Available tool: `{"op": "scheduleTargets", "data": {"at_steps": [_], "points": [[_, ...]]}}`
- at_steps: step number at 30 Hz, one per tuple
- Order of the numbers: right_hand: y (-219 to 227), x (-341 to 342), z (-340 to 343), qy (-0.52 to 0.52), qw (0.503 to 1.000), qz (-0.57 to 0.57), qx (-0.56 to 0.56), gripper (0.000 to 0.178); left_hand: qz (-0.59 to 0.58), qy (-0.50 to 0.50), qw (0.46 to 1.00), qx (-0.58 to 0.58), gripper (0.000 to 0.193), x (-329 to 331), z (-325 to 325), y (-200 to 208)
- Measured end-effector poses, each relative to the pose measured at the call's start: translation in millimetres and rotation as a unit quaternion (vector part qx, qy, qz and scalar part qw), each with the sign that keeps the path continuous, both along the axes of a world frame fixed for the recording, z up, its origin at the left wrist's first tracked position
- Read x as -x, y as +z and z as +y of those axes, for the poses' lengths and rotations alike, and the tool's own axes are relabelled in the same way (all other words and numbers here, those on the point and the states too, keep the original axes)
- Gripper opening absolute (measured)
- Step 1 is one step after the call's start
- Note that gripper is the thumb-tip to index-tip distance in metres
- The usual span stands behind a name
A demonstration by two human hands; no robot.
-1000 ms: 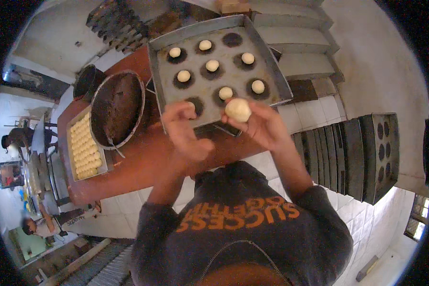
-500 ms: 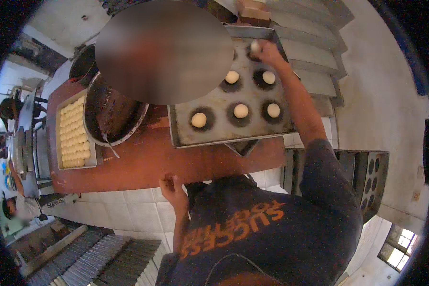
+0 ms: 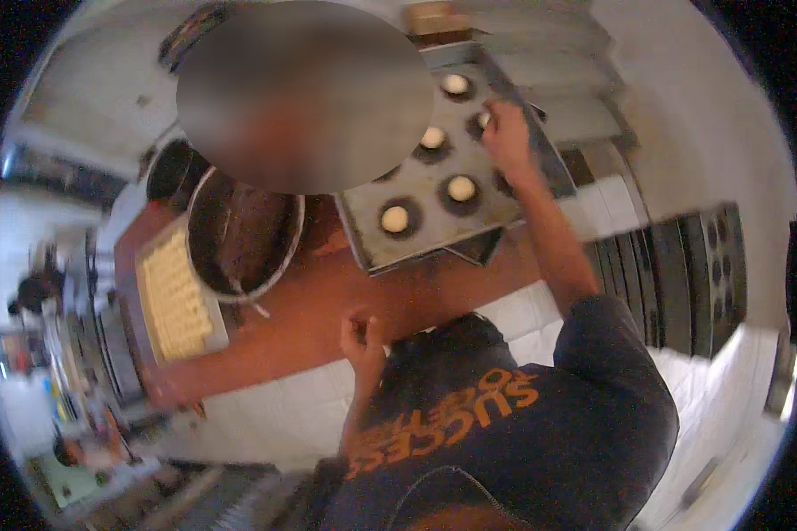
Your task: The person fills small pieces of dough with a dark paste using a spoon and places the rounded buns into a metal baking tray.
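Note:
My right hand (image 3: 507, 140) reaches over the right side of a dark metal baking tray (image 3: 425, 252). Its fingertips close around a pale dough ball (image 3: 485, 119), mostly hidden under them, in a dark round hollow. Other dough balls sit singly in hollows, among them a near-left ball (image 3: 395, 219), a near-middle ball (image 3: 460, 188) and a far ball (image 3: 455, 85). My right wrist and forearm cover the near-right hollow. By the table's front edge, my left hand (image 3: 362, 341) hovers with loosely curled fingers, a gap beside the thumb and nothing visible in it.
The tray rests on a reddish-brown table (image 3: 301, 323). Left of it stand a large dark-coated round pot (image 3: 248, 226) with a utensil at its rim and a pan (image 3: 220, 336) of dough balls in rows. More dark trays (image 3: 673, 274) stand at the right. A grey blur hides the far middle.
My right hand has shifted from the farthest dough ball on the right to the one nearer me. The whole view has turned, and my left hand stays near the table edge.

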State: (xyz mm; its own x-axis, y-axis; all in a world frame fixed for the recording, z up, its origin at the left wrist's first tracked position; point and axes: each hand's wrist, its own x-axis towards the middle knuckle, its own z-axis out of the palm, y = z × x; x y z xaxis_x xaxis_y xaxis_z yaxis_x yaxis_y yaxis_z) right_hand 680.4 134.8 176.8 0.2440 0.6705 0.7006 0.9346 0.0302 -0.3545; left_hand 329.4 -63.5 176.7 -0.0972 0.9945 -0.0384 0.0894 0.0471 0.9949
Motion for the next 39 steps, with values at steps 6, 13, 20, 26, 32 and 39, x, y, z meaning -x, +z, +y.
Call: {"op": "scheduleTargets", "data": {"at_steps": [6, 13, 20, 26, 32, 39], "points": [[-32, 27, -225, -0.161, 0.971, 0.173, -0.034, 0.016, 0.080, -0.275, 0.958, -0.006, 0.021, -12, 17, -17], [13, -192, -452, -0.504, 0.862, 0.050, -0.024, 0.029, 0.103, -0.427, 0.897, -0.040, 0.018, -105, -8, -11], [14, -351, -514, -0.604, 0.756, -0.163, 0.192, 0.048, 0.088, -0.422, 0.902, 0.013, 0.017, -242, -55, -3], [109, -380, -515, -0.600, 0.782, -0.102, 0.134, 0.049, 0.006, -0.458, 0.887, -0.065, 0.015, -326, -70, -15], [290, -397, -550, -0.576, 0.806, -0.120, 0.065, 0.045, -0.027, -0.440, 0.897, -0.025, 0.015, -369, -59, 8], [309, -327, -504, -0.146, 0.845, -0.504, -0.098, 0.037, -0.353, -0.525, 0.758, 0.159, 0.057, -422, -24, 73]]}}
